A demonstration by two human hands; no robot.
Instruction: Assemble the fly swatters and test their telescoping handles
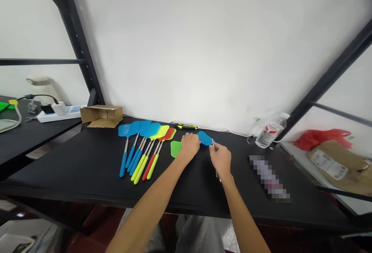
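Observation:
My left hand (pixel 190 145) is closed at the left edge of a blue fly swatter head (pixel 205 138), fingertips pinching it. Just to the right, my right hand (pixel 221 158) grips a thin metal rod (pixel 213 144); its upper end meets the blue head and shiny ends show below the palm. Whether rod and head are joined I cannot tell. A green fly swatter head (pixel 175 149) lies partly behind my left hand and wrist. Left of it, several assembled fly swatters (pixel 140 167) with blue, yellow-green and red handles lie in a row, heads overlapping toward the wall.
An opened cardboard box (pixel 102 116) sits at the table's back left, near a white power strip (pixel 62 112). By the wall lies a black and yellow cutter (pixel 186 126). A water bottle (pixel 272 132) stands tilted at back right, behind a blurred-out object (pixel 270 177).

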